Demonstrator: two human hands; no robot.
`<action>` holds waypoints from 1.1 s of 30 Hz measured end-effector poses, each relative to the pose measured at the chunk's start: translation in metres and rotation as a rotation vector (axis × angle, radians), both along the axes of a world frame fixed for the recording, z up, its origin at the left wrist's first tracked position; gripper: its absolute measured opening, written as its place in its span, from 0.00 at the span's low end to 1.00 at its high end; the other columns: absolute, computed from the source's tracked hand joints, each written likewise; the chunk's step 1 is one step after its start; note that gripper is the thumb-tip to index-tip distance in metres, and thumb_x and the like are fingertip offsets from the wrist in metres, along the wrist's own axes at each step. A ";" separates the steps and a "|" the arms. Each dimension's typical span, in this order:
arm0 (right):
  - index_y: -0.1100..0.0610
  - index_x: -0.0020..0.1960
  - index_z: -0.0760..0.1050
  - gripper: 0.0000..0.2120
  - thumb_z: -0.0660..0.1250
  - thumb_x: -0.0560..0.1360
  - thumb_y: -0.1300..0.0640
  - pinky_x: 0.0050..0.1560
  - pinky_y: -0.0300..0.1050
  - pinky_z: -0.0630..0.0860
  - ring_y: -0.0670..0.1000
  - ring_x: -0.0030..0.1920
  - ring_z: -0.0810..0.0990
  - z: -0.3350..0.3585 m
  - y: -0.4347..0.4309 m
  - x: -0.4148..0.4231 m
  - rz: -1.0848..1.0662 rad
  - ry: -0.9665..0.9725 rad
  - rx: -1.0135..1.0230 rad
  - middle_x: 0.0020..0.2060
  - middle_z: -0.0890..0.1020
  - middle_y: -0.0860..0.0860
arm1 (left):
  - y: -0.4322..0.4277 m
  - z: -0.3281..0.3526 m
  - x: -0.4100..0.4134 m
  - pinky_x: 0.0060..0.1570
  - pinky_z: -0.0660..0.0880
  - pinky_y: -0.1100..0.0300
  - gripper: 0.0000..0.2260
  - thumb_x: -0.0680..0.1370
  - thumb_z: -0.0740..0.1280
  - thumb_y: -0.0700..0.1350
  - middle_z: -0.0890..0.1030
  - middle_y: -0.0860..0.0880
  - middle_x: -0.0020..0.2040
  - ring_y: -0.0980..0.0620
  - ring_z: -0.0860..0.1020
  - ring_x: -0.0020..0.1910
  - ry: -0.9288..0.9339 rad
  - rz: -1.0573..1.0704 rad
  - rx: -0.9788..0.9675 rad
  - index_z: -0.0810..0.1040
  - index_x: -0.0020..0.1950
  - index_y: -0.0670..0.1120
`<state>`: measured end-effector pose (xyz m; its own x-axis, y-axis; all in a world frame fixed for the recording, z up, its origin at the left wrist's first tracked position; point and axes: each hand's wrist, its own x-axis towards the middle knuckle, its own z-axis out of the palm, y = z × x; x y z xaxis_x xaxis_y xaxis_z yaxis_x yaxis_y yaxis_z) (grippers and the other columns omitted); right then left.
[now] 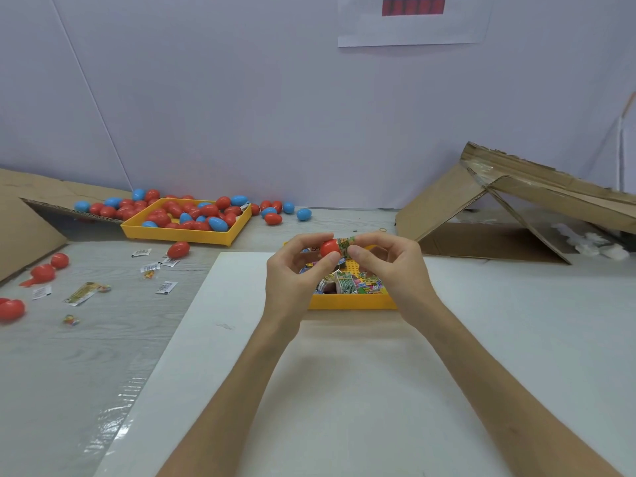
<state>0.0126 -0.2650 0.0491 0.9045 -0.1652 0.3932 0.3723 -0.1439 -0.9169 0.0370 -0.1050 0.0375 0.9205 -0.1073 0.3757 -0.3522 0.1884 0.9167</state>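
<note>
A pale wood-grain bench (103, 339) carries a white board (344, 390), with collapsed cardboard (447, 208) to the right. At the far left is a yellow tray (186, 235) heaped with red and blue plastic eggs. Over a second, nearer tray (351, 302) of printed packets, 2 hands meet. The left hand (292, 270) pinches a red egg shell (329, 248) between thumb and fingers. The right hand (389, 266) grips a rolled green packet (346, 245), whose end touches the shell's open mouth. Both are held in the air just above the near tray.

The packet looks bulky for the opening. Pushed in crooked, it could crumple or jam, and a hard shove could pop the smooth shell out of the fingertips to roll among the loose eggs and small sachets (165, 288) on the bench.

Print on the packets and sachets is too small to read. A wall sheet (413, 6) shows only a blurred red bar.
</note>
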 end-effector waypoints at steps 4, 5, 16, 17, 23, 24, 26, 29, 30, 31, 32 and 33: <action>0.53 0.45 0.83 0.05 0.74 0.75 0.62 0.38 0.38 0.77 0.45 0.33 0.78 0.000 0.000 -0.001 -0.012 -0.007 -0.014 0.32 0.83 0.44 | 0.000 -0.001 0.001 0.45 0.80 0.64 0.11 0.75 0.76 0.40 0.86 0.54 0.49 0.55 0.84 0.49 0.001 0.006 0.012 0.84 0.52 0.56; 0.52 0.45 0.82 0.05 0.74 0.75 0.62 0.38 0.38 0.77 0.45 0.34 0.78 0.000 0.001 -0.001 -0.017 -0.009 -0.012 0.32 0.83 0.44 | 0.000 -0.001 0.000 0.45 0.80 0.65 0.11 0.75 0.76 0.41 0.86 0.54 0.49 0.54 0.84 0.49 0.003 0.007 0.011 0.84 0.52 0.56; 0.50 0.43 0.82 0.07 0.75 0.74 0.61 0.38 0.42 0.77 0.49 0.35 0.78 0.001 0.003 -0.002 -0.042 -0.042 -0.055 0.33 0.83 0.44 | -0.001 0.000 -0.001 0.48 0.80 0.63 0.11 0.71 0.77 0.47 0.86 0.52 0.49 0.53 0.85 0.50 0.006 0.021 0.015 0.85 0.52 0.56; 0.49 0.42 0.82 0.07 0.75 0.74 0.61 0.37 0.41 0.77 0.48 0.34 0.78 0.001 0.004 -0.002 -0.049 -0.050 -0.061 0.32 0.82 0.42 | -0.001 0.000 -0.001 0.47 0.80 0.63 0.12 0.70 0.77 0.48 0.86 0.52 0.49 0.53 0.85 0.49 0.009 0.017 0.007 0.85 0.52 0.55; 0.46 0.41 0.81 0.10 0.76 0.73 0.61 0.35 0.38 0.74 0.43 0.32 0.76 -0.001 0.008 -0.002 -0.089 -0.110 -0.120 0.32 0.82 0.40 | -0.001 0.000 -0.001 0.45 0.79 0.65 0.12 0.69 0.76 0.50 0.87 0.52 0.47 0.54 0.85 0.48 0.033 0.021 -0.007 0.86 0.52 0.53; 0.46 0.42 0.81 0.10 0.76 0.73 0.61 0.35 0.38 0.74 0.43 0.32 0.76 -0.002 0.009 -0.002 -0.094 -0.120 -0.137 0.32 0.82 0.39 | -0.001 -0.001 -0.001 0.45 0.80 0.65 0.10 0.71 0.76 0.47 0.87 0.52 0.47 0.54 0.85 0.47 0.040 0.018 -0.013 0.86 0.52 0.52; 0.46 0.42 0.82 0.10 0.76 0.73 0.60 0.34 0.39 0.74 0.43 0.32 0.77 -0.004 0.009 -0.002 -0.098 -0.132 -0.163 0.33 0.82 0.39 | 0.000 -0.002 0.000 0.45 0.80 0.64 0.08 0.74 0.75 0.42 0.87 0.53 0.46 0.55 0.85 0.47 0.066 0.007 -0.026 0.85 0.52 0.52; 0.44 0.41 0.81 0.11 0.77 0.73 0.60 0.34 0.39 0.71 0.44 0.32 0.76 -0.006 0.010 -0.001 -0.121 -0.142 -0.169 0.32 0.81 0.38 | 0.001 -0.003 0.001 0.45 0.80 0.64 0.08 0.75 0.74 0.41 0.87 0.52 0.47 0.53 0.86 0.47 0.102 -0.007 -0.044 0.86 0.53 0.51; 0.43 0.40 0.81 0.12 0.77 0.72 0.60 0.34 0.39 0.71 0.45 0.32 0.76 -0.006 0.011 -0.001 -0.128 -0.148 -0.170 0.32 0.81 0.38 | 0.000 -0.003 0.002 0.45 0.80 0.64 0.08 0.76 0.74 0.40 0.87 0.51 0.47 0.53 0.86 0.48 0.112 -0.014 -0.052 0.86 0.53 0.51; 0.42 0.40 0.81 0.12 0.77 0.72 0.60 0.34 0.40 0.71 0.45 0.32 0.76 -0.007 0.011 -0.001 -0.134 -0.156 -0.167 0.32 0.81 0.38 | 0.000 -0.003 0.002 0.45 0.80 0.64 0.09 0.76 0.74 0.40 0.87 0.51 0.48 0.52 0.86 0.48 0.124 -0.020 -0.064 0.86 0.54 0.50; 0.42 0.40 0.81 0.12 0.77 0.72 0.60 0.34 0.41 0.72 0.46 0.32 0.77 -0.008 0.012 -0.001 -0.139 -0.165 -0.163 0.33 0.81 0.39 | 0.000 -0.003 0.001 0.46 0.80 0.64 0.09 0.76 0.74 0.40 0.87 0.50 0.48 0.51 0.86 0.49 0.136 -0.028 -0.079 0.86 0.54 0.50; 0.43 0.41 0.82 0.11 0.77 0.72 0.60 0.34 0.43 0.73 0.47 0.33 0.77 -0.008 0.012 -0.001 -0.142 -0.174 -0.160 0.35 0.82 0.41 | 0.000 -0.003 0.001 0.46 0.80 0.64 0.09 0.76 0.73 0.40 0.87 0.50 0.49 0.51 0.86 0.50 0.150 -0.036 -0.095 0.86 0.54 0.50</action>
<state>0.0119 -0.2529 0.0410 0.7935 -0.2089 0.5716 0.4877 -0.3434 -0.8026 0.0380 -0.1053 0.0341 0.9633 -0.1118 0.2441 -0.2040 0.2864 0.9361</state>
